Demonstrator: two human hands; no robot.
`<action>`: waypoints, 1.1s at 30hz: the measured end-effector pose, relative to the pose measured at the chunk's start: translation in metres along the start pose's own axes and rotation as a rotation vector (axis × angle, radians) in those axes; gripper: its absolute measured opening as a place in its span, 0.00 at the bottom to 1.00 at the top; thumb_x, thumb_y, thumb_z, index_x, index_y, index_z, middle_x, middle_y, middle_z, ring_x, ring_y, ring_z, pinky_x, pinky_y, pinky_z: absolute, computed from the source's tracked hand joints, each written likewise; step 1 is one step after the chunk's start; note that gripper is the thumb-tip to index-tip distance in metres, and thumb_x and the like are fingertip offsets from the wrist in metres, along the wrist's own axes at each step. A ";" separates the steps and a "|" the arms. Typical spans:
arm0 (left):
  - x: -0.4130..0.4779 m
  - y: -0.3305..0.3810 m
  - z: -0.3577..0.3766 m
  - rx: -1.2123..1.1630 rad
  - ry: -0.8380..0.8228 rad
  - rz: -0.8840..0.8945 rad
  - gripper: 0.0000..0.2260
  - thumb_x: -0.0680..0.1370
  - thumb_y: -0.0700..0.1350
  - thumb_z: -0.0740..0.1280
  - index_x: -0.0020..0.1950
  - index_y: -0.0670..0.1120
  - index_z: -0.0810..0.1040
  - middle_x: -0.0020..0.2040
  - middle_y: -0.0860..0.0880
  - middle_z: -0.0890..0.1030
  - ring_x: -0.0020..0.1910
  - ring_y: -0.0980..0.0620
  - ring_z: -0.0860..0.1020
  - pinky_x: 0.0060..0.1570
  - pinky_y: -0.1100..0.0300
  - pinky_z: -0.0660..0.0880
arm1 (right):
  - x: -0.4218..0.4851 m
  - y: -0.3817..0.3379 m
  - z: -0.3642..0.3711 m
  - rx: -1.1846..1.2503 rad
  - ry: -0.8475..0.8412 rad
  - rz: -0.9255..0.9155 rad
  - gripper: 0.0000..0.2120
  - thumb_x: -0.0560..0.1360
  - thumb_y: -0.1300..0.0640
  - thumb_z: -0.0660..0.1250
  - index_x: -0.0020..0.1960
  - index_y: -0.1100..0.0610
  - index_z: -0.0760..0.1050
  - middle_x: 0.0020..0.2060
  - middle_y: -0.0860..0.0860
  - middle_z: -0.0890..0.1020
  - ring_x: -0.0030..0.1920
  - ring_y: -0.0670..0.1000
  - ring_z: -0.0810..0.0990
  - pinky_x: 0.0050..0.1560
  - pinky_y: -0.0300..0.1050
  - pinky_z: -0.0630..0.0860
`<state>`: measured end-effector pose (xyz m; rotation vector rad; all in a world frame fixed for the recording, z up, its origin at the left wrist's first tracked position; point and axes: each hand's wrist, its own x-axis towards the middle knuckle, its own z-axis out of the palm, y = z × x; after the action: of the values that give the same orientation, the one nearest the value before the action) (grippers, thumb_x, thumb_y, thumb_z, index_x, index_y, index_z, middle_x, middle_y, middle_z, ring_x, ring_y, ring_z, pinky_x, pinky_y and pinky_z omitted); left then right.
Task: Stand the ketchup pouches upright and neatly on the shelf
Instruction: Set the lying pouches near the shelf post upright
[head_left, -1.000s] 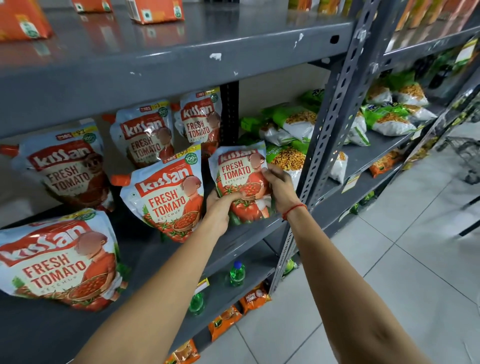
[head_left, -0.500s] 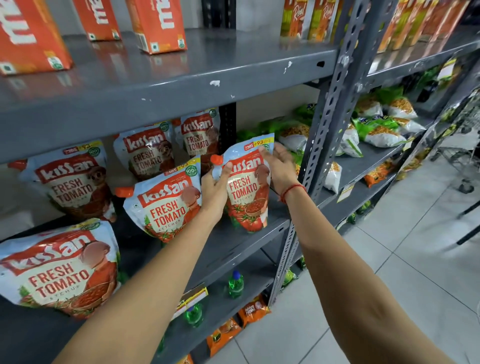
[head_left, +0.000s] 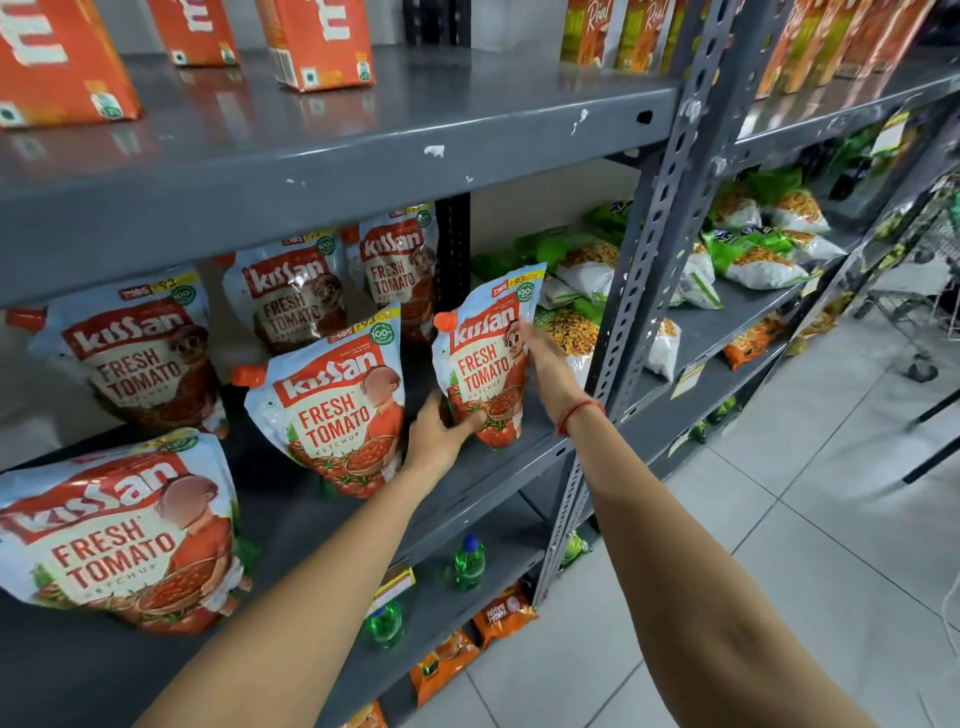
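Observation:
A Kissan ketchup pouch (head_left: 480, 358) stands upright near the front right of the grey shelf (head_left: 524, 447), its orange cap at top left. My left hand (head_left: 439, 436) grips its lower left corner. My right hand (head_left: 545, 364) presses on its right edge. To the left another pouch (head_left: 332, 410) stands upright. A large pouch (head_left: 119, 535) sits at the front left. Three more pouches (head_left: 140, 353) (head_left: 293, 296) (head_left: 397, 265) lean at the back of the shelf.
A perforated grey upright post (head_left: 639, 270) stands just right of my right hand. Green and white snack bags (head_left: 582, 270) lie behind the held pouch. Orange cartons (head_left: 317, 41) stand on the shelf above. Green bottles (head_left: 467, 564) stand on the shelf below.
The pouch has gone from folded over and low at the shelf edge to upright and further back. My left hand slid down to its base; my right moved to its side.

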<state>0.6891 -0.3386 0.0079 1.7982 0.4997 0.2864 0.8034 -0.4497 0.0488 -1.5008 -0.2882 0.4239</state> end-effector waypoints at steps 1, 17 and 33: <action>0.000 -0.007 0.002 0.035 -0.014 -0.023 0.26 0.73 0.44 0.72 0.68 0.43 0.68 0.66 0.42 0.76 0.65 0.44 0.73 0.66 0.50 0.70 | -0.002 0.010 -0.001 0.001 -0.047 0.033 0.15 0.73 0.37 0.61 0.49 0.46 0.77 0.45 0.38 0.84 0.47 0.41 0.83 0.52 0.42 0.79; 0.003 -0.018 0.037 0.082 -0.009 -0.029 0.29 0.72 0.35 0.71 0.71 0.42 0.65 0.65 0.38 0.75 0.63 0.43 0.76 0.66 0.48 0.71 | -0.017 0.054 -0.018 -0.021 0.093 0.061 0.26 0.78 0.44 0.60 0.71 0.58 0.64 0.65 0.55 0.75 0.59 0.51 0.75 0.53 0.39 0.73; -0.108 -0.048 -0.043 0.020 0.521 0.147 0.07 0.73 0.37 0.70 0.49 0.45 0.78 0.46 0.47 0.82 0.44 0.51 0.81 0.45 0.59 0.78 | -0.107 0.082 0.087 -0.152 0.302 -0.223 0.18 0.74 0.51 0.68 0.62 0.54 0.71 0.55 0.50 0.76 0.55 0.48 0.76 0.50 0.33 0.75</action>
<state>0.5659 -0.3425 -0.0194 1.7779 0.7339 0.8662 0.6623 -0.4172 -0.0200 -1.6354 -0.2487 -0.0046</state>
